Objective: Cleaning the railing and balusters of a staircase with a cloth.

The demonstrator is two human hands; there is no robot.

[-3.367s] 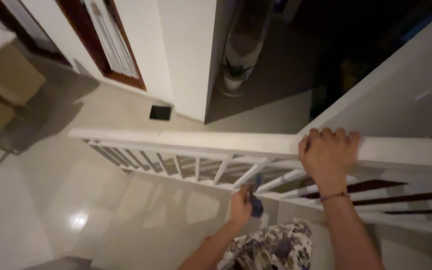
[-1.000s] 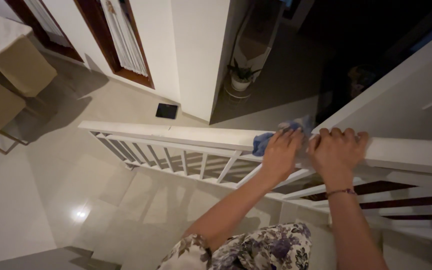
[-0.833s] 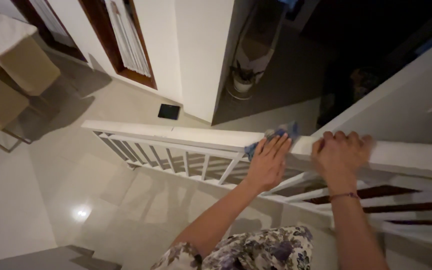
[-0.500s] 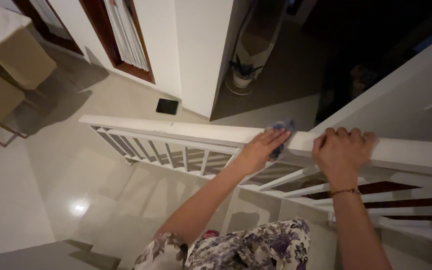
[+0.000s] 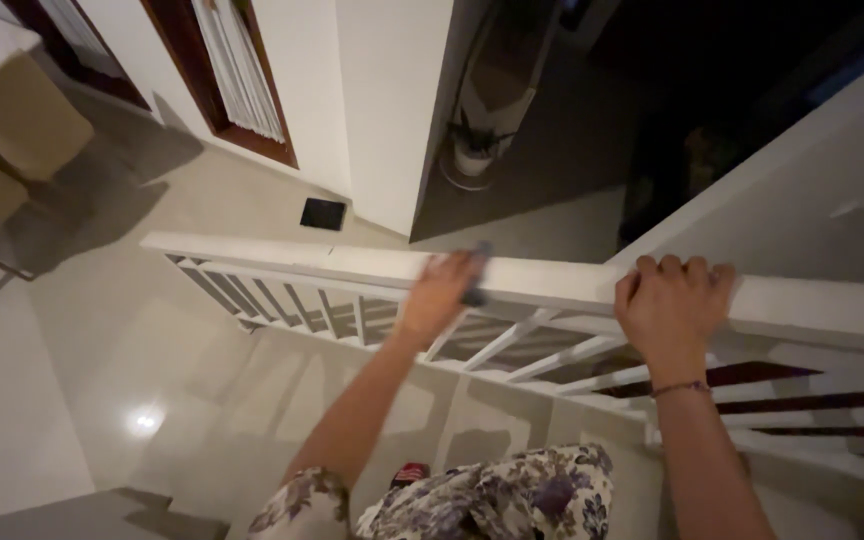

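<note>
A white stair handrail [image 5: 282, 259] runs across the view with slanted white balusters [image 5: 302, 305] under it. My left hand [image 5: 440, 292] presses a blue cloth [image 5: 476, 290] onto the top of the rail near its middle; the hand is blurred and the cloth mostly hidden under the fingers. My right hand [image 5: 670, 305] grips the rail further right, near the corner where another white rail [image 5: 752, 150] meets it. A thin bracelet sits on my right wrist. My floral sleeve [image 5: 512, 500] shows at the bottom.
Pale tiled steps and floor [image 5: 102, 380] lie below the rail. A small dark square [image 5: 323, 212] lies by a white wall. A potted plant [image 5: 472, 150] stands in a dark passage. Beige chairs [image 5: 12, 130] are at the upper left, beside a wood-framed window.
My left hand came up from the balusters to the rail top with the cloth, then slid leftward along the rail away from my right hand. The right hand stayed gripping the rail.
</note>
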